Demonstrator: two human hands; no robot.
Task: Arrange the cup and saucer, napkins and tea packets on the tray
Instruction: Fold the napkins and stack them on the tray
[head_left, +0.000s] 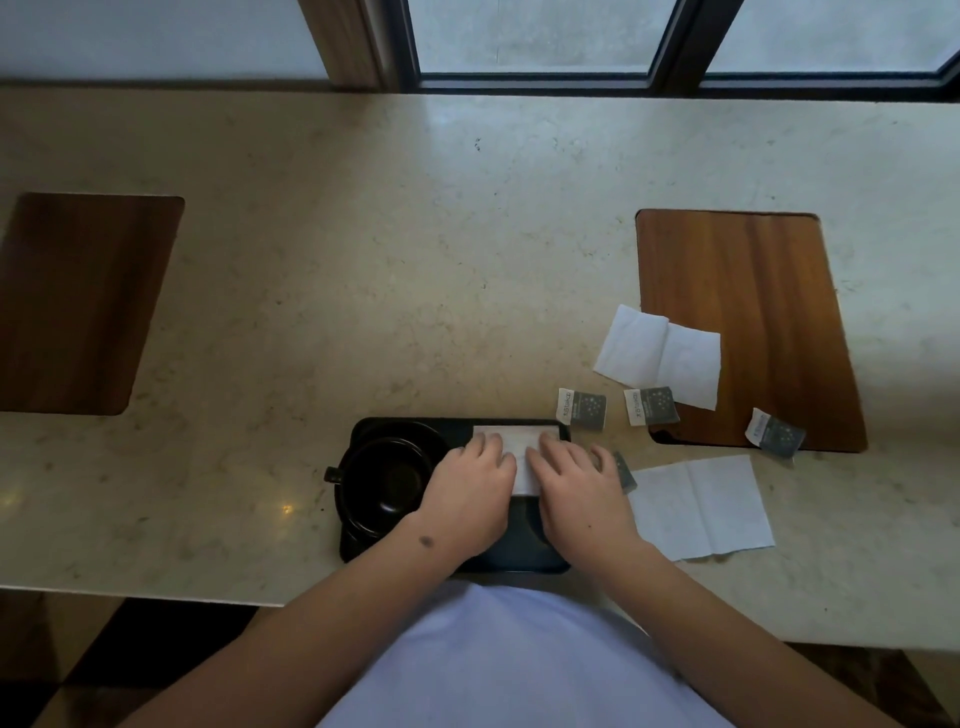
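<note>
A black tray (524, 551) sits low in the middle of the frame, on a pale stone counter (363, 260). On the left part of the tray is a black cup (387, 480) standing on a black saucer (400, 431) — its handle points left.

On the right part of the tray lies a folded white napkin (517, 441). Both hands are flat on it. The left hand (467, 493) has straight fingers pressing the left side of the napkin. The right hand (576, 488) has straight fingers pressing the right side. Neither hand is holding anything.

Four tea packets are off the tray, to the right. One packet (582, 409) is just past the tray's top right corner. A second packet (650, 405) lies a little further right, touching a napkin. A third packet (775, 432) lies on the brown wood mat (753, 291) at the right of the frame. A fourth packet (625, 470) peeks out beside the right hand — partly hidden.

Two more napkins are on the counter. One open napkin (660, 356) lies at the mat's left edge. The other napkin (701, 506) lies lower, just right of the tray.

Another wood mat (78, 301) is at the left of the frame.
</note>
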